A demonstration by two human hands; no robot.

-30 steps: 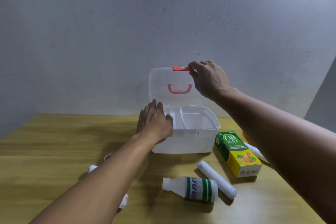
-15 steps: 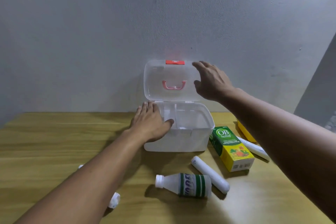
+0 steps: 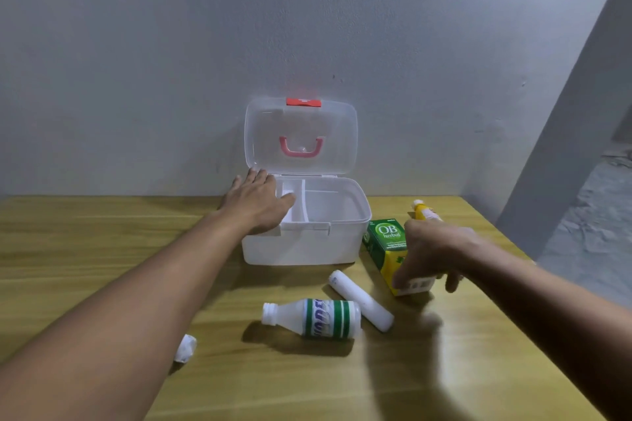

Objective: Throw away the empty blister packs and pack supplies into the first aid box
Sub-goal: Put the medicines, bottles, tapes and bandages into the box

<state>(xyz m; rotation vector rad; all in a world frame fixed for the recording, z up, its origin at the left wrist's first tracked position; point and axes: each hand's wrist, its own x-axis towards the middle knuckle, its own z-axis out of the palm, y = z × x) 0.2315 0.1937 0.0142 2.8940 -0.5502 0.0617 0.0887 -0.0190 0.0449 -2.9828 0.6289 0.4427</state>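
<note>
The white first aid box (image 3: 304, 246) stands open at the back of the table, its clear lid (image 3: 301, 137) leaning upright against the wall. My left hand (image 3: 258, 205) lies flat on the box's left rim, holding nothing. My right hand (image 3: 434, 253) is spread over the green and yellow OB herbal carton (image 3: 384, 243) to the right of the box, with thumb and fingers on either side of its near end. I cannot tell whether it grips the carton. A white roll (image 3: 360, 301) and a white bottle with green stripes (image 3: 314, 318) lie in front of the box.
A yellow tube (image 3: 424, 210) lies behind the carton at the right. A small white wad (image 3: 185, 348) sits beside my left forearm. The wooden table (image 3: 85, 249) meets a grey wall at the back, and its right edge drops to a concrete floor.
My right hand has left the raised lid and come down to the carton. The lid now stands open by itself. My left hand stays on the box.
</note>
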